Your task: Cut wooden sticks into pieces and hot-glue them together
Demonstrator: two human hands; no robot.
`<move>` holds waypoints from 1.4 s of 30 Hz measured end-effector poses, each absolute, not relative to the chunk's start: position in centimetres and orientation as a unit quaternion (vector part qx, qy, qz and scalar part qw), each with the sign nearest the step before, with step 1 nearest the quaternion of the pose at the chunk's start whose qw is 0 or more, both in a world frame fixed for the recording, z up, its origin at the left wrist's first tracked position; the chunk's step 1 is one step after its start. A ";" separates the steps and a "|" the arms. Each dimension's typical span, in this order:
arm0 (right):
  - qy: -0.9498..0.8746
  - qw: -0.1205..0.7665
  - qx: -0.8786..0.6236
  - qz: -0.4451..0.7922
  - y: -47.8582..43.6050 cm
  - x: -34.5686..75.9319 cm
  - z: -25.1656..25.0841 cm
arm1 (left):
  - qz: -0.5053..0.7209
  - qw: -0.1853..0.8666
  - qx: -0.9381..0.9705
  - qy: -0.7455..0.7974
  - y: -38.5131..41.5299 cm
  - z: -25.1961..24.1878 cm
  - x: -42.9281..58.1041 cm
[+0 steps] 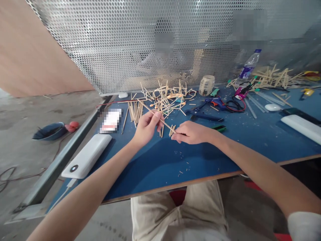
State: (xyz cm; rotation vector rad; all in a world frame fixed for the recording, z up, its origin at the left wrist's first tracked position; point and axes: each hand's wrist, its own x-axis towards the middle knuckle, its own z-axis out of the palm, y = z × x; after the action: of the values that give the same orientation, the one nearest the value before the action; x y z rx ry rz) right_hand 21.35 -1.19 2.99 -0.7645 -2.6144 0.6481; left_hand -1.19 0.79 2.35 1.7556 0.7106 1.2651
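Note:
A thin wooden stick (167,124) runs slantwise between my two hands, just above the blue table. My left hand (147,128) pinches it between thumb and fingers, and its far part juts out past the knuckles. The stick's near end sits in the closed fingers of my right hand (189,132); whether a small tool is also in there cannot be made out. Short cut sticks (172,130) lie on the table between the hands. Behind my left hand is a row of longer sticks (135,112), and beyond it a tangled heap of joined sticks (165,95).
Blue pliers (205,116), a glue gun (218,103), a clear cup (207,85) and a water bottle (248,68) stand or lie behind my right hand. A white power bank (86,157) lies at left. Perforated metal sheet (125,43) closes off the back.

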 end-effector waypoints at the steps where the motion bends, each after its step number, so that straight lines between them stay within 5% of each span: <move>1: -0.922 0.165 -0.266 0.229 -1.1 21.5 3.0 | 0.520 0.419 0.684 0.293 1.1 2.3 -1.4; 9: -0.897 0.186 -0.376 0.142 0.4 23.6 2.9 | 0.533 0.420 0.655 0.332 2.7 2.2 -2.7; 16: -0.882 0.177 -0.436 0.013 0.7 21.6 0.8 | 0.434 0.139 0.809 0.372 1.5 2.3 -2.8; 19: -0.884 0.156 -0.441 -0.005 0.4 21.0 0.4 | 0.410 0.100 0.830 0.364 1.6 2.4 -2.8; 30: -0.860 0.185 -0.473 -0.035 -0.5 19.3 -0.6 | 0.250 0.242 0.880 0.323 2.4 2.7 -3.4; 42: -0.880 0.179 -0.440 -0.033 -0.4 19.2 -0.2 | 0.414 0.458 0.699 0.359 3.0 2.6 -3.0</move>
State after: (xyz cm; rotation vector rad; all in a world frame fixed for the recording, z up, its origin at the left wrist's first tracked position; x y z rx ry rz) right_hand 19.17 -0.42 -0.21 -1.2425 -2.4862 -0.0925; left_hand -2.96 2.98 2.60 1.7231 0.8856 1.0206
